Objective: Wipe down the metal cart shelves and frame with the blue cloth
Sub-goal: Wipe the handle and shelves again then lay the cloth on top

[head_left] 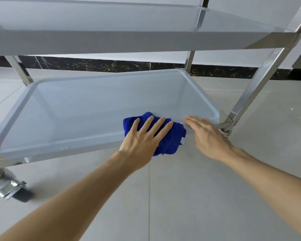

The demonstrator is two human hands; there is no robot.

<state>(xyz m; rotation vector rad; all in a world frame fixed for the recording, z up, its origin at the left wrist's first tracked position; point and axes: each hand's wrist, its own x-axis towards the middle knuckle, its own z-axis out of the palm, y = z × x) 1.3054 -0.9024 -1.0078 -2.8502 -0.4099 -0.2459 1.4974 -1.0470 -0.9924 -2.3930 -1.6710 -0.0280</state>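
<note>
A person crouched at a metal cart presses a blue cloth [170,136] flat against the near edge of the bottom shelf [94,108], toward its right end. The left hand [144,136] lies on top of the cloth with 4 fingers straight and spread, palm down, pinning it rather than gripping it. The right hand [207,133] rests just beside the cloth's right edge, fingers extended and flat on the shelf rim near the corner post [261,80], holding nothing.

The cloth is bunched into a soft pad, part on the shelf and part draped over its front lip, with a small white tag showing at its right side. It looks light, limp and plush, likely to fold or slip out from under the hand unless pressure stays on it; a broad flat palm over its middle seems the surest hold, with the loose overhanging edge tucked under. The shelf is a shallow tray with a raised rim and a smooth, dull sheen, so the cloth should glide easily across it, while the rounded inner corners may need fingertip pressure. An upper shelf [146,40] runs overhead, and a caster wheel [12,186] stands on the tiled floor [198,197] at lower left; the cart could roll under a hard push.
</note>
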